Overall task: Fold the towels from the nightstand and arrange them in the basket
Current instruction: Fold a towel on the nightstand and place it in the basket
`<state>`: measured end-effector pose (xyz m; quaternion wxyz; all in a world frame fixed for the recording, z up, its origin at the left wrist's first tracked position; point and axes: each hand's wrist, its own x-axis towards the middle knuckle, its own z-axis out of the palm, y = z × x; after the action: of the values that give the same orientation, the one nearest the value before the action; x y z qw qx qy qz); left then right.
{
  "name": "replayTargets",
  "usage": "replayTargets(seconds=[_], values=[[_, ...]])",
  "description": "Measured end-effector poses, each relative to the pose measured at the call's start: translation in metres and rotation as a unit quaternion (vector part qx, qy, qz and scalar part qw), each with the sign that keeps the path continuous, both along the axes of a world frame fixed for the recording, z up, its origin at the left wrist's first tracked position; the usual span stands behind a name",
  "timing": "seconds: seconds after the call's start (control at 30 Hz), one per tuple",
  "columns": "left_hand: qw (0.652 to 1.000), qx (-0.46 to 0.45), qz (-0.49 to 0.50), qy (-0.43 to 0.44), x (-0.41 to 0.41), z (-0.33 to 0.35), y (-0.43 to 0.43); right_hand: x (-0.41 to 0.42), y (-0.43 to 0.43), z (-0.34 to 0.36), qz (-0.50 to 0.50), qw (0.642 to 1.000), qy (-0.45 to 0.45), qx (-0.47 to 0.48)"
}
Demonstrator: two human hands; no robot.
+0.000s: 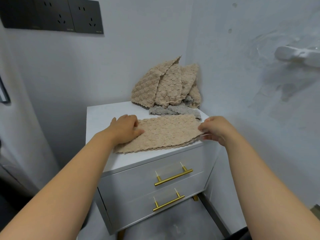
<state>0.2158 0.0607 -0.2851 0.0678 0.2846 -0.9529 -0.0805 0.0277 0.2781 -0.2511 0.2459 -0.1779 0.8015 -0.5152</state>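
Observation:
A beige textured towel (166, 134) lies folded in half along its length on top of the white nightstand (102, 116). My left hand (125, 129) rests on the towel's left end, thumb on the cloth and fingers curled at its edge. My right hand (215, 128) pinches the towel's right end at the nightstand's right edge. Behind it a pile of beige towels (166, 84) leans in the wall corner, with a grey towel (174, 110) lying under the pile. No basket is in view.
The nightstand has two drawers with gold bar handles (174, 176) and stands in a corner between two white walls. Dark wall sockets (57, 14) sit at upper left. A white wall fixture (297, 55) juts out at upper right.

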Motion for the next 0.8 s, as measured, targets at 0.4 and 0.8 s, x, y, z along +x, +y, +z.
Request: replayTargets(seconds=[0.4, 0.8], values=[[0.999, 0.021, 0.011, -0.029, -0.002, 0.015, -0.002, -0.003, -0.006, -0.005, 0.07, 0.948, 0.165, 0.265], [0.902, 0.43, 0.013, -0.048, 0.023, 0.035, -0.008, -0.021, -0.016, -0.02, -0.015, 0.976, 0.162, 0.142]])
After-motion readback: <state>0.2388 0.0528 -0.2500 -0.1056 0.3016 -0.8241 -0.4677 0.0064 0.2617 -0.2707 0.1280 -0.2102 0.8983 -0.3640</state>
